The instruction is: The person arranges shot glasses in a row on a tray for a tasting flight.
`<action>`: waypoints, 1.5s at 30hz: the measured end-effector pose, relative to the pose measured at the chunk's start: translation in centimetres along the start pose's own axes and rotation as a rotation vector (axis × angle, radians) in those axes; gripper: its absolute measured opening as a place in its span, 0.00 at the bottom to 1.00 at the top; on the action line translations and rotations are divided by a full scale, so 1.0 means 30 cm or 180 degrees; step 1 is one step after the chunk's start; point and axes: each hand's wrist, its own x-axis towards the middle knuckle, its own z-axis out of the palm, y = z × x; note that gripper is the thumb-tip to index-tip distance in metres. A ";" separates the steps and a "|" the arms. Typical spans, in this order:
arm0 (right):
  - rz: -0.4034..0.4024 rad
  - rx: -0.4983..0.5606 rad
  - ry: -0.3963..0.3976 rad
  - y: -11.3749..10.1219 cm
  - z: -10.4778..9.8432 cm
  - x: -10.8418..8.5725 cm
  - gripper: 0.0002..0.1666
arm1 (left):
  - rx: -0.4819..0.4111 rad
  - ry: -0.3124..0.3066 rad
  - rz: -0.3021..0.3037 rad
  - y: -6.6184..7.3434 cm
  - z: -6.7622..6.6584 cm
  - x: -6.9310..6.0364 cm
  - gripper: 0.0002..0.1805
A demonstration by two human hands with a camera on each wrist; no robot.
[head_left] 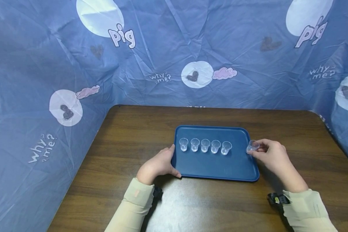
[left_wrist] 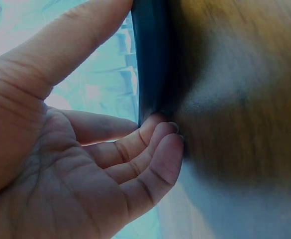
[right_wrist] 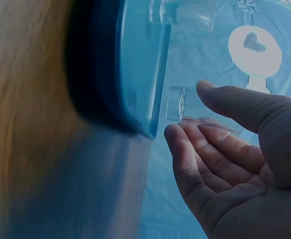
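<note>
A blue tray [head_left: 214,170] lies on the wooden table, and several small clear plastic cups [head_left: 205,145] stand on it in a row. At its left end my left hand [head_left: 159,162] holds the rim, thumb at the near corner and fingers along the side. The left wrist view shows bent fingers [left_wrist: 150,174] against the tray's dark edge [left_wrist: 152,59]. My right hand [head_left: 274,156] pinches another clear cup [head_left: 253,146] between thumb and fingers at the tray's right edge. That cup [right_wrist: 176,103] appears tilted in the right wrist view.
The brown wooden table [head_left: 127,138] surrounds the tray. Behind it and along both sides hangs a blue printed cloth [head_left: 150,64]. A dark strap device [head_left: 278,198] sits at the right wrist.
</note>
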 end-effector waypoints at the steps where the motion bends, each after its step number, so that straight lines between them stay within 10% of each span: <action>1: -0.0017 0.0010 -0.0012 -0.005 0.005 0.001 0.20 | -0.0002 -0.0003 -0.0002 0.000 0.000 0.001 0.68; 45: -0.0007 0.0112 -0.0375 -0.076 0.109 0.024 0.16 | -0.0020 -0.0029 -0.0015 0.000 -0.001 0.001 0.68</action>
